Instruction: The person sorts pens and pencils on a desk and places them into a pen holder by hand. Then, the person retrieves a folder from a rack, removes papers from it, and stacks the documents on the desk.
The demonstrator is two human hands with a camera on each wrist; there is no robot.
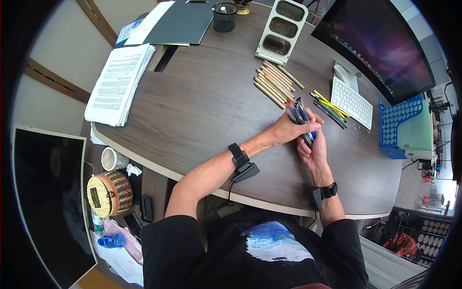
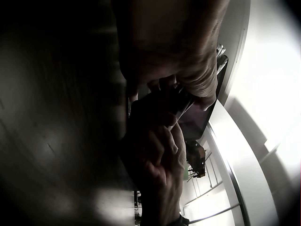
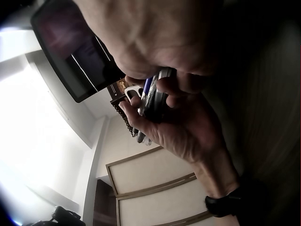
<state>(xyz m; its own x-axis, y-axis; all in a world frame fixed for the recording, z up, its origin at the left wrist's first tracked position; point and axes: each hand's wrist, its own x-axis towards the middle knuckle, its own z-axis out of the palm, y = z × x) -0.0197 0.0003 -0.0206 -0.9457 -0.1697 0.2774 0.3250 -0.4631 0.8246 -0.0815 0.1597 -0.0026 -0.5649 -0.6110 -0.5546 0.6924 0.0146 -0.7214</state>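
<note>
Over the desk, in the head view, my left hand (image 1: pixel 288 129) and my right hand (image 1: pixel 315 150) come together around a bundle of pens (image 1: pixel 300 115), mostly dark with some red and blue parts. The left hand grips the bundle from the left, its thumb across the pens. Curled fingers of the right hand hold it from the right and below. In the right wrist view the pens (image 3: pixel 153 96) show between both hands. Just beyond lies a row of wooden pencils (image 1: pixel 272 84). Yellow, green, purple and dark coloured pencils (image 1: pixel 332 110) lie to the right.
A white three-compartment holder (image 1: pixel 282 29) stands behind the pencils. A keyboard (image 1: pixel 352 102), mouse (image 1: pixel 342 73) and monitor (image 1: pixel 380 43) are at right, beside a blue file rack (image 1: pixel 392 127). Papers (image 1: pixel 118 84) and a black mesh pen cup (image 1: pixel 224 20) occupy the left and back.
</note>
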